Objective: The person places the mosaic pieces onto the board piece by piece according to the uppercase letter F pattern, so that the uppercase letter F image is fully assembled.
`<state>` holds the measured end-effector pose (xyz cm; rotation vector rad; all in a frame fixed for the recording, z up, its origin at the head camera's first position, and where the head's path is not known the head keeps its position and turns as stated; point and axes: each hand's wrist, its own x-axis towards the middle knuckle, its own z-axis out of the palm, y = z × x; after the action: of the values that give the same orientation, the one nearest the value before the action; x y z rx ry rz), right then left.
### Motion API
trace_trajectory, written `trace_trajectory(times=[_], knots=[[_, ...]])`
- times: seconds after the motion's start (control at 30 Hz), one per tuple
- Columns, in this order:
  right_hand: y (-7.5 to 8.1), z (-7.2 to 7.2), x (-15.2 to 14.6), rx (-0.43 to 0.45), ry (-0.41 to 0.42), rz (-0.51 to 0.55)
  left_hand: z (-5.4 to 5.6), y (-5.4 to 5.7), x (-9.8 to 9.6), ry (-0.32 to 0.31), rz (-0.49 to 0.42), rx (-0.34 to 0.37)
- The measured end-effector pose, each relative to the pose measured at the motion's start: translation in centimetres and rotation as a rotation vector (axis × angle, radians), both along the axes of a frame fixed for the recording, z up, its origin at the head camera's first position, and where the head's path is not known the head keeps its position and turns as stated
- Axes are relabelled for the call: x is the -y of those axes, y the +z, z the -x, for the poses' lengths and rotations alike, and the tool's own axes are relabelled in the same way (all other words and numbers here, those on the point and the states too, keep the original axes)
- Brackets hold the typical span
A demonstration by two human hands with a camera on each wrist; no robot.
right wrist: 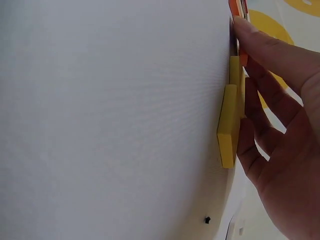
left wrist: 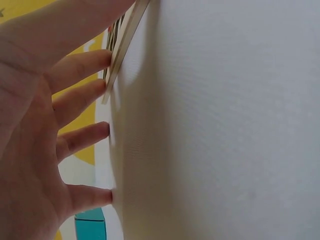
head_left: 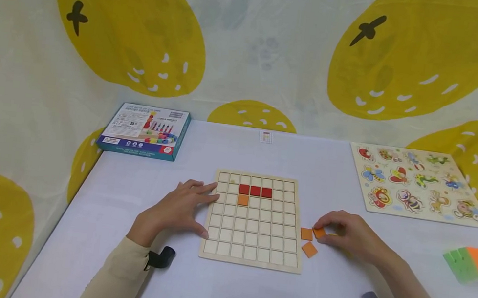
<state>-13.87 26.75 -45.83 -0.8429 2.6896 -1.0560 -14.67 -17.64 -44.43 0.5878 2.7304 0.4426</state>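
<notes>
A wooden grid board (head_left: 252, 264) lies flat on the table, with three red square tiles (head_left: 255, 190) in a row and one orange tile (head_left: 243, 200) below the leftmost. My left hand (head_left: 176, 208) rests at the board's left edge, fingers spread and some fingertips touching the frame. Right of the board, my right hand (head_left: 350, 234) pinches an orange square tile (head_left: 319, 233) between thumb and finger. Two loose orange tiles (head_left: 306, 234) lie between that hand and the board. Under the right hand, the right wrist view shows several yellow tiles (right wrist: 228, 127), partly hidden by the fingers.
A boxed bead toy (head_left: 143, 131) sits at the back left. An insect picture puzzle board (head_left: 421, 184) lies at the back right, with a green and orange puzzle cube (head_left: 475, 264) in front. A small printed card (head_left: 266, 137) lies at the table's far edge.
</notes>
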Motion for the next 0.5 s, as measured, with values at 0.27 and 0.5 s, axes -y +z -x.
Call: trace_trajectory(times=[0.27, 0.5], knots=[[1.2, 0.6, 0.4, 0.071, -0.028, 0.027, 0.2, 0.1, -0.1, -0.002, 0.012, 0.001], [2.3, 1.3, 1.3, 0.031, -0.079, -0.011, 0.1, 0.3, -0.2, 0.005, 0.010, 0.008]])
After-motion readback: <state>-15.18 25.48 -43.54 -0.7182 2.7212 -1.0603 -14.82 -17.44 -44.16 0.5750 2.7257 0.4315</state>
